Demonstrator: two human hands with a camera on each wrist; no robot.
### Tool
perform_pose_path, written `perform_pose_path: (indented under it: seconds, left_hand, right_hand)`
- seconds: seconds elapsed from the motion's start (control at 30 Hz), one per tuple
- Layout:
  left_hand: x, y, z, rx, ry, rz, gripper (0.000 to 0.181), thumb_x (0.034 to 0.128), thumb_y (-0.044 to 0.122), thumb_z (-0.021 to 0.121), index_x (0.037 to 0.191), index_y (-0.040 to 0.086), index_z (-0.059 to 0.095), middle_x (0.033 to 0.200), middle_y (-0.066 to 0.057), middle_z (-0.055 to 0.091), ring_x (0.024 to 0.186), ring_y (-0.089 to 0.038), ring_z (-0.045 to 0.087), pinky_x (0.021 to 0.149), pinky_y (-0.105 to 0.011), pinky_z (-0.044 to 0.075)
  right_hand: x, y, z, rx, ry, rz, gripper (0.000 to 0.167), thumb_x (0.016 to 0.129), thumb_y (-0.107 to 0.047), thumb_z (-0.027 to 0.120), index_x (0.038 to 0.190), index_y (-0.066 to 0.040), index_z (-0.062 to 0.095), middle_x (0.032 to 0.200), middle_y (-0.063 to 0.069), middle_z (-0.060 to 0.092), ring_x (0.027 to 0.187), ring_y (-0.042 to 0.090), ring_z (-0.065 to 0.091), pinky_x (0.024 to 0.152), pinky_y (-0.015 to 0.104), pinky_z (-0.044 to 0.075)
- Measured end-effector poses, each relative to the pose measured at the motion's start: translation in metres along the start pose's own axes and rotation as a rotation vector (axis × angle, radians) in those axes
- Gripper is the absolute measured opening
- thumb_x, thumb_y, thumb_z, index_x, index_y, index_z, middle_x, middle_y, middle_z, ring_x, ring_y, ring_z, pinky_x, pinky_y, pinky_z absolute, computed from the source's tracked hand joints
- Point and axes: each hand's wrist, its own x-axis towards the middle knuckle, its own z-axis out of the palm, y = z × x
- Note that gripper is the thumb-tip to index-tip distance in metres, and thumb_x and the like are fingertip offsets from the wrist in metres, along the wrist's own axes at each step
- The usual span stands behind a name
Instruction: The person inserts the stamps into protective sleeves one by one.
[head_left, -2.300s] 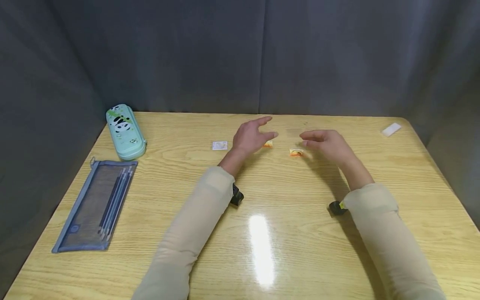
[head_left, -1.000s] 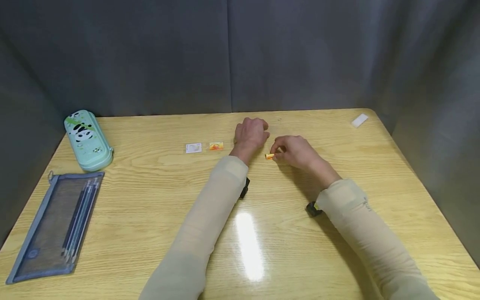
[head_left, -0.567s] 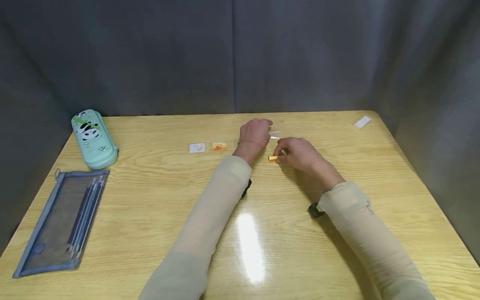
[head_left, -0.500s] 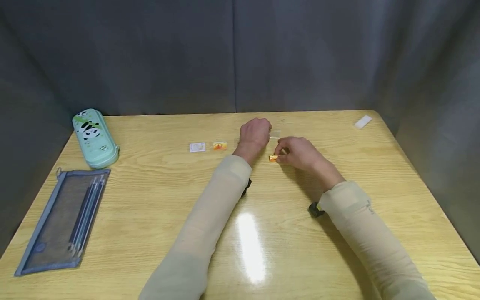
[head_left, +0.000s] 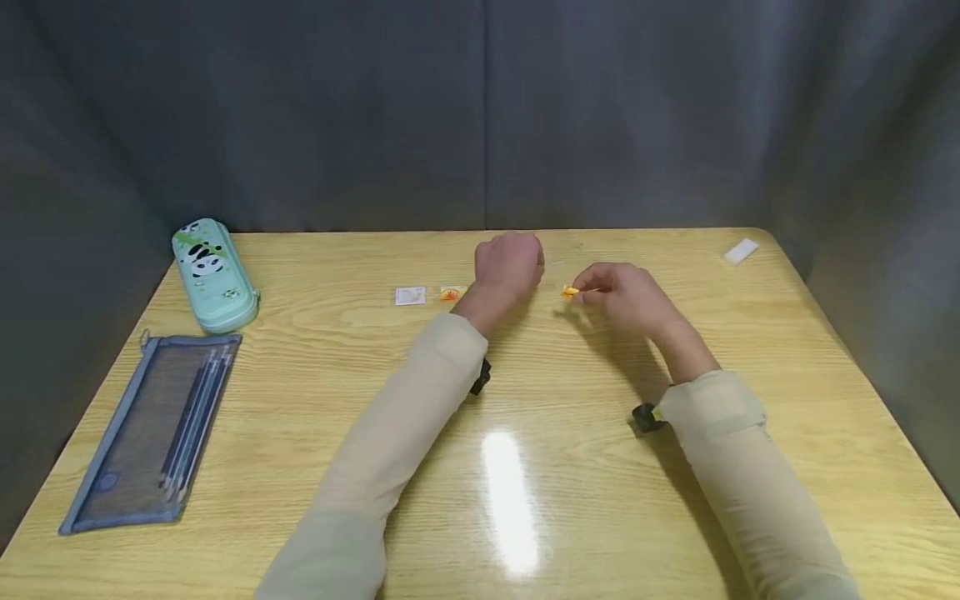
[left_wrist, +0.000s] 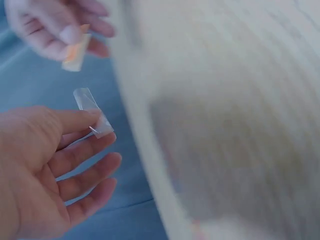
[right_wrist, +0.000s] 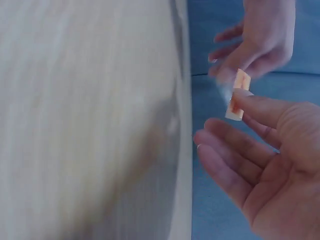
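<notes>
My left hand (head_left: 510, 265) pinches a small clear plastic sleeve (left_wrist: 90, 102) between thumb and index finger, the other fingers spread in the left wrist view. Thumb and fingertips of my right hand (head_left: 633, 298) pinch a small orange-and-yellow postage stamp (right_wrist: 238, 95) with toothed edges. Both are held up above the table, close together but apart. In the head view, the back of the left hand hides most of the sleeve. On the table left of that hand lie a pale stamp (head_left: 410, 296) and another orange-yellow stamp (head_left: 452, 293), partly covered by the wrist.
A mint panda pencil case (head_left: 216, 279) lies at the back left, with a blue mesh zip pouch (head_left: 142, 450) of pencils in front of it. Near the back right corner of the wooden table (head_left: 810, 417) is a small white rectangular piece (head_left: 741, 252). Dark curtains surround the table.
Both hands were empty at first. The right hand took up the orange stamp from the table and the left hand took up the clear sleeve. The stamp has since been raised.
</notes>
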Motion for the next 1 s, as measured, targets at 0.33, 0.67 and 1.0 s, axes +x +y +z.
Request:
perform_pose_path:
  seconds: [0.33,0.67,1.0]
  left_hand:
    - [-0.040,-0.046,-0.024,-0.662,-0.124,-0.008,0.013,0.0965,0.029,0.071,0.098,0.016,0.070,0.095,-0.001,0.076,0.080,-0.020,0.076,0.068,-0.028,0.056]
    - [-0.063,-0.075,-0.008,-1.080,-0.016,-0.061,0.024,0.0976,0.020,0.070,0.119,0.012,0.076,0.106,-0.004,0.076,0.076,-0.018,0.063,0.070,-0.029,0.059]
    - [-0.067,-0.082,-0.011,-1.215,0.038,-0.046,0.025,0.1006,0.021,0.065,0.123,0.018,0.075,0.107,-0.010,0.076,0.086,-0.032,0.072,0.068,-0.025,0.061]
  right_hand:
    - [0.005,-0.021,-0.002,0.394,0.050,-0.001,0.024,0.101,-0.018,0.064,0.121,-0.005,0.062,0.105,0.014,0.073,0.089,0.028,0.075,0.081,0.030,0.062]
    - [0.021,-0.039,0.021,0.703,0.064,-0.054,0.017,0.098,-0.004,0.064,0.115,0.000,0.064,0.095,-0.002,0.068,0.085,0.015,0.072,0.081,0.027,0.062]
    - [0.020,-0.042,0.019,0.875,0.107,-0.016,0.015,0.099,-0.003,0.061,0.113,-0.002,0.068,0.097,-0.002,0.067,0.081,0.012,0.069,0.079,0.023,0.061]
